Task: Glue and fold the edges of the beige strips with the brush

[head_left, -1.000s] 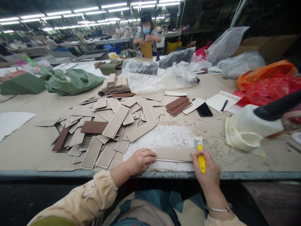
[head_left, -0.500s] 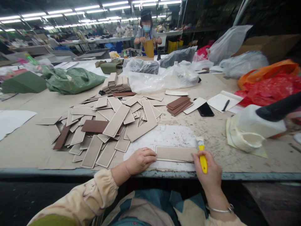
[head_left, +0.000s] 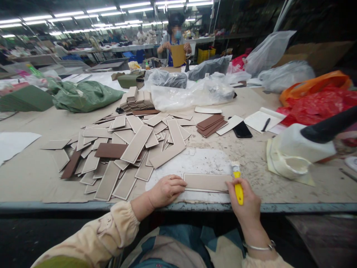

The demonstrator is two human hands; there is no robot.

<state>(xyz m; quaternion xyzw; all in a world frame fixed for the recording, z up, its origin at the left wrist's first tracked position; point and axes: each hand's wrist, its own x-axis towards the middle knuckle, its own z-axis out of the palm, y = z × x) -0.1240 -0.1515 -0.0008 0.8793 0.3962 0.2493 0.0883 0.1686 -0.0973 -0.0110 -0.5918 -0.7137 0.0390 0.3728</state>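
A beige rectangular panel with a pale border lies before me on a white sheet, near the table's front edge. Its left end is pinched by my left hand, fingers together and thumb hidden. In my right hand is a brush with a yellow handle, its pale bristles pointing away from me. The fingertips of that same hand touch the panel's right end. Left of the sheet spreads a loose heap of similar beige panels, with a few brown ones among them.
A white plastic jug with a dark, brush-like object in it stands at right. Behind are a phone, brown panels, stacked beige panels, and plastic bags. Across the table a person holds a mustard-coloured piece.
My hands keep their hold on the panel and brush, almost unmoved. Across the table, the person has raised and turned the mustard-coloured piece. The view has shifted slightly.
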